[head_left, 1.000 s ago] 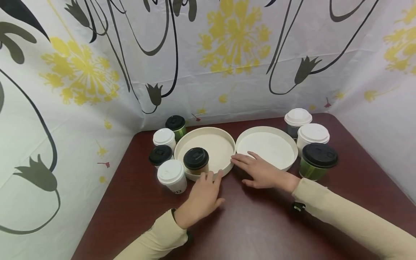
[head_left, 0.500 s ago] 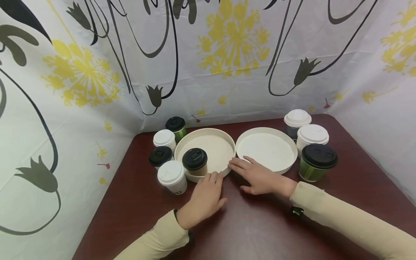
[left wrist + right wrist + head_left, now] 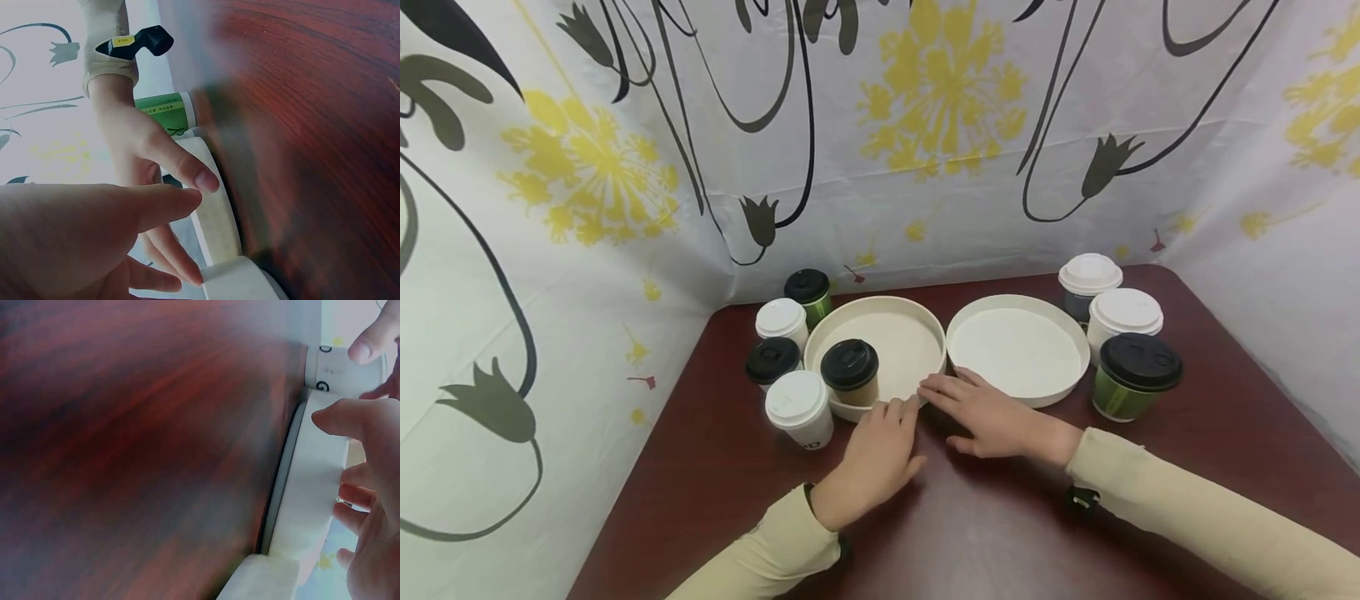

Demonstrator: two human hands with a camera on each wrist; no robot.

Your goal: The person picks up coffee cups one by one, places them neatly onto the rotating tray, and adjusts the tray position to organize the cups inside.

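Observation:
In the head view, my left hand (image 3: 877, 454) reaches to the front rim of the left cream round tray (image 3: 906, 346), its fingers extended over or against the rim. A brown paper coffee cup with a black lid (image 3: 850, 367) stands inside this tray, just beyond those fingers. My right hand (image 3: 992, 417) lies to the right with fingers outstretched, the fingertips at the same tray's front right rim. Its forefinger side is close to the right white round tray (image 3: 1018, 346). Neither hand grips anything. The right wrist view shows fingers (image 3: 353, 478) along the tray's side wall.
Left of the trays stand several lidded cups, including a white cup (image 3: 799, 408) nearest the left hand. On the right are two white-lidded cups and a green cup with a black lid (image 3: 1127, 375). A patterned cloth (image 3: 820, 167) surrounds the dark red table (image 3: 970, 533).
My right hand has slid left and slightly nearer, from the gap between the trays to the left tray's front rim. My left fingers have drawn closer together and shifted slightly right.

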